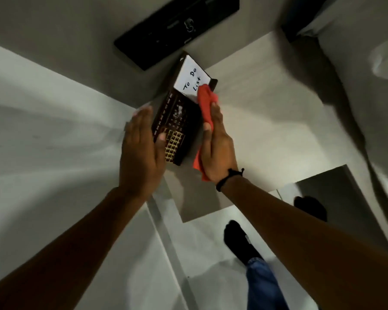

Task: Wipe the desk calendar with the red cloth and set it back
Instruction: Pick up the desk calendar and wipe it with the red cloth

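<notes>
- We are holding the desk calendar [177,121] up off the grey desk [244,113], in the air between our two hands, with its long axis running away from us toward the black keyboard [177,30] at the far edge.
- Our left hand [141,151] is bracing the calendar's left long edge: the fingers are lying straight and flat along that side while the thumb is pressing on the gold grid at the near end of the face, so the hand is gripping the calendar rather than hanging loose.
- Our right hand [217,148] is closing around the red cloth [207,104], whose bunched end is poking out past the fingertips and touching the lower corner of the white "To Do List" panel [192,78]; a tail of cloth is hanging below the wrist.
- The relation we are working from: the calendar is lying just left of the right hand's fingers, its face turned up toward us, and the cloth is sitting on the right side of the far half, so the wiping stroke likely needs to travel along the long axis.
- We judge the wiping to be under way, with the dark near half and the setting back on the desk not yet done.
- The picture is blurred, so the printing is hard to read.
</notes>
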